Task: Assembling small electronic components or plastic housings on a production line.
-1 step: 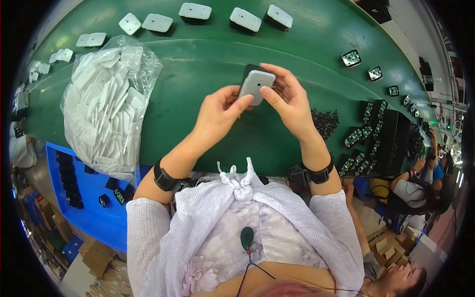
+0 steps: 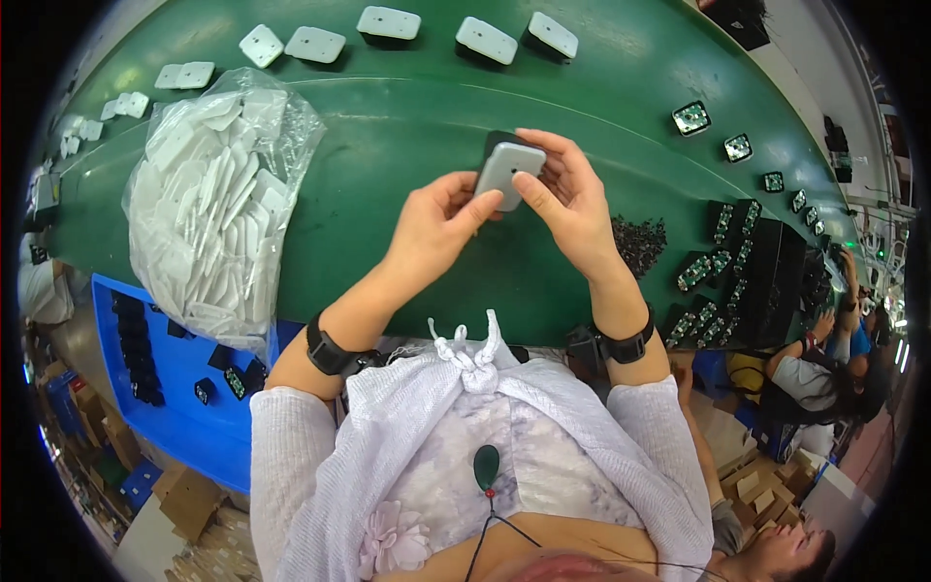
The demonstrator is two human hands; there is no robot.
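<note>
Above the middle of the green table (image 2: 388,126), both my hands hold a black plastic case (image 2: 497,140) with a pale grey cover (image 2: 506,186) lying over it. The cover has rounded corners and a small dark hole, and sits slightly offset, so black shows along its upper edge. My left hand (image 2: 438,221) pinches the lower left side between thumb and curled fingers. With its thumb pressed on the cover beside the hole, my right hand (image 2: 572,209) grips the right side; its fingers are partly hidden behind the case. A heap of small dark screws (image 2: 638,244) lies just right of my right forearm.
A clear bag of white covers (image 2: 208,213) lies at left, above a blue bin (image 2: 184,427) holding black cases. White-topped cases (image 2: 487,41) line the far edge. Open cases with green circuit boards (image 2: 691,118) stand at right, beside a black box (image 2: 771,281). Other people sit further right.
</note>
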